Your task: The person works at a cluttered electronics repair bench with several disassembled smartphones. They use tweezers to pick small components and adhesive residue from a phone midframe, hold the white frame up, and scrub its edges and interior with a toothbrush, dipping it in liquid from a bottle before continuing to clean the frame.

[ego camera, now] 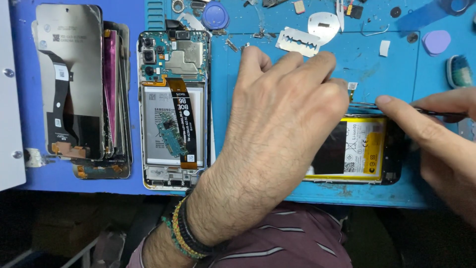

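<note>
Two hands work over an opened phone [369, 149] with a yellow battery, lying at the near right edge of the blue mat [386, 69]. The left hand [277, 124] presses flat on its left part, fingers curled down; whether they grip anything cannot be told. The right hand [436, 134] pinches thin tweezers [396, 106] at the phone's far edge, with bare mat beyond.

Two opened phones: one [173, 109] left of the left hand's [277, 129] fingers, one [367, 149] under the fingers of both hands. Two hands; the right [436, 134] pinches one thin tool [441, 114]. One razor blade [297, 42] beyond the left fingertips. One stack of screens [84, 84] far left. Two purple picks [436, 42] beyond the fingers.
</note>
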